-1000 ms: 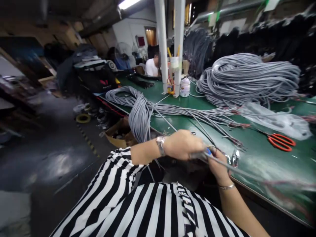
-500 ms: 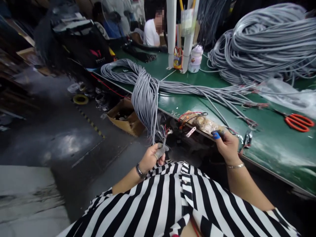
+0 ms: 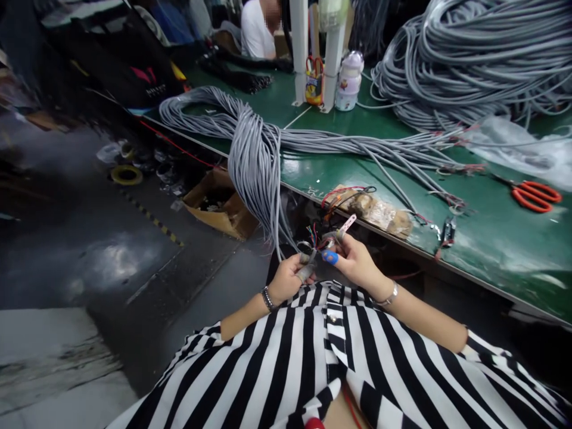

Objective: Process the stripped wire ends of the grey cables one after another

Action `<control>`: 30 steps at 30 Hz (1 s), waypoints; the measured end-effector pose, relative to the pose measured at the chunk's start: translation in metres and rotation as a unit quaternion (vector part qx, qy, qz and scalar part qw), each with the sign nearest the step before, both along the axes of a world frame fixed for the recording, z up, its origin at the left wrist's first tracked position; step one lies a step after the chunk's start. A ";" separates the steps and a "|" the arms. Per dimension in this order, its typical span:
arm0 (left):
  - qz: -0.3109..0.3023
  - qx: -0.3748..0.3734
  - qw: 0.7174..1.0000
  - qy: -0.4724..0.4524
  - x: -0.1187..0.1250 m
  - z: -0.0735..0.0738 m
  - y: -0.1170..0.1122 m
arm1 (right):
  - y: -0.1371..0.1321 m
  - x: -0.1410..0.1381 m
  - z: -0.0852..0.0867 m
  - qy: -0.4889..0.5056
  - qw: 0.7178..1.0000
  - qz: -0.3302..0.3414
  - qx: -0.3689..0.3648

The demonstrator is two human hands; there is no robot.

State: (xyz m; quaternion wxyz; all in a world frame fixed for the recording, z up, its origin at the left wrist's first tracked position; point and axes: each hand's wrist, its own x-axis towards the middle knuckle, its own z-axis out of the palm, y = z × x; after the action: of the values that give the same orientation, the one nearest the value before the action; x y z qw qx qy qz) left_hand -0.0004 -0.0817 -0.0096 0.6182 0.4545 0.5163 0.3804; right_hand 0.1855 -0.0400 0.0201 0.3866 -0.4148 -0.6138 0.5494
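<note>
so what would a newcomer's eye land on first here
Probably the big heap of grey cable at the back right of the table, and the grey bundle drooping over the near edge. Orange scissors stand out at right. Nearer, a blue thumb cover shows on the right hand, beside the left hand pinching a cable end.

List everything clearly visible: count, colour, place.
table: one, green, centre to right
cable bundle: one, grey, over table edge
cable coil: one, grey, upper right
scissors: one lying, orange, right
plastic bag: one, clear, near scissors
wrapped object: one, brown, table edge
bottle: one, pale, upper centre
box: one, brown, below table
bag: one, black, upper left
other person: one, white top, behind table
cable: one, grey, coloured wires, between hands
shirt: one, black and white, bottom
left hand: one, grey wraps, on cable
right hand: one, blue thumb wrap, at wires
</note>
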 end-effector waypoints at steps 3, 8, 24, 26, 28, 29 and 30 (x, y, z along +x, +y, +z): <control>0.002 0.004 1.000 -0.011 0.000 0.001 0.002 | 0.001 -0.002 -0.002 -0.002 0.999 -0.042 -0.007; 0.015 0.039 0.999 -0.028 0.004 0.008 0.012 | -0.002 0.001 -0.009 0.032 0.997 -0.043 -0.053; 0.085 0.060 0.989 -0.104 0.010 -0.007 0.018 | 0.004 0.028 -0.028 -0.019 0.998 0.005 -0.064; 0.080 0.069 0.992 -0.070 0.008 -0.008 0.016 | 0.007 0.030 -0.024 -0.020 0.999 0.029 -0.010; 0.064 0.068 0.994 -0.048 0.007 -0.008 0.016 | 0.010 0.027 -0.021 -0.020 0.998 0.056 0.025; 0.054 0.067 0.996 -0.040 0.007 -0.007 0.015 | 0.011 0.024 -0.020 -0.019 0.998 0.058 0.030; 0.044 0.064 0.996 -0.033 0.008 -0.005 0.015 | 0.012 0.020 -0.020 -0.016 0.998 0.057 0.026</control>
State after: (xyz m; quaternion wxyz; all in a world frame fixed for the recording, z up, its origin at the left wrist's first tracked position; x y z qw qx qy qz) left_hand 0.0076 -0.0669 -0.0151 0.5872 0.4572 0.4893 0.4546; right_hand 0.2057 -0.0280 0.0006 0.3556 -0.3770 -0.6568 0.5477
